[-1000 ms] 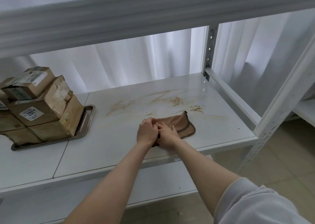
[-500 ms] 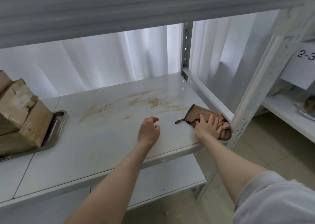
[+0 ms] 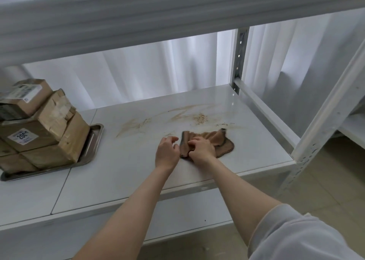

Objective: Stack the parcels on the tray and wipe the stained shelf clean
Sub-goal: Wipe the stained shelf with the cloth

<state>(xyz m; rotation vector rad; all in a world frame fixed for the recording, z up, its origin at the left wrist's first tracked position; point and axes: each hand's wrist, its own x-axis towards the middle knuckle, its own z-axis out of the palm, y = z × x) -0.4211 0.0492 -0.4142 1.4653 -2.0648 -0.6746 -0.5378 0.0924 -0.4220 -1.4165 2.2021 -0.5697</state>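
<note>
Several brown parcels (image 3: 41, 125) stand stacked on a metal tray (image 3: 92, 141) at the left of the white shelf (image 3: 118, 176). Brown stains (image 3: 185, 117) streak the shelf's middle. A crumpled brown cloth (image 3: 221, 143) lies just in front of the stains. My right hand (image 3: 201, 148) presses down on the cloth's left part, fingers gripping it. My left hand (image 3: 166, 152) rests beside it on the shelf, fingers curled and loose, its fingertips close to the cloth's left edge.
The upper shelf's beam (image 3: 158, 22) hangs low overhead. A perforated upright post (image 3: 324, 133) stands at the shelf's right front corner, another post (image 3: 239, 62) at the back right. White curtains hang behind. A neighbouring shelf (image 3: 353, 129) shows at far right.
My right hand has dragged the cloth from the shelf's right front corner back left towards the middle, next to my left hand. The view has swung left, so the parcels show more fully.
</note>
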